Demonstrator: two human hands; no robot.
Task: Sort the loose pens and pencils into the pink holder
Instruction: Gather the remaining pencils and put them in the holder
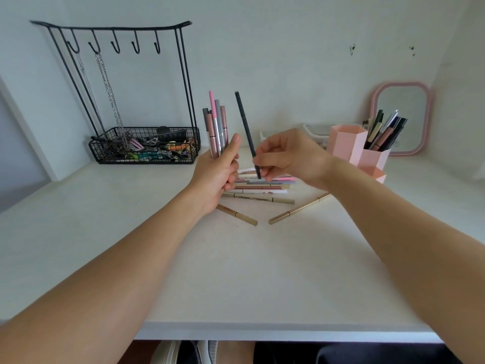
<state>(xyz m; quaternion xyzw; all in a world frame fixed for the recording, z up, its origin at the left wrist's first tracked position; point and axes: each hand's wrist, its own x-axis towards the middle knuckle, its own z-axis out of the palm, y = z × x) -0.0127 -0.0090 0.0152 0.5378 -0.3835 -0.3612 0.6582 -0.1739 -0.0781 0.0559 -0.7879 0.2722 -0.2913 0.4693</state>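
My left hand grips an upright bundle of pens, pink, grey and rose-coloured, above the white desk. My right hand pinches the lower end of a dark pencil that stands nearly upright just right of the bundle. Under both hands lies a pile of loose pens, and two gold pencils lie nearer to me. The pink holder, made of hexagonal tubes, stands at the right; one tube holds several dark pens.
A black wire rack with hooks, chains and a basket of small items stands at the back left. A pink-framed mirror leans on the wall behind the holder. A clear box sits behind my right hand. The desk's front edge is close.
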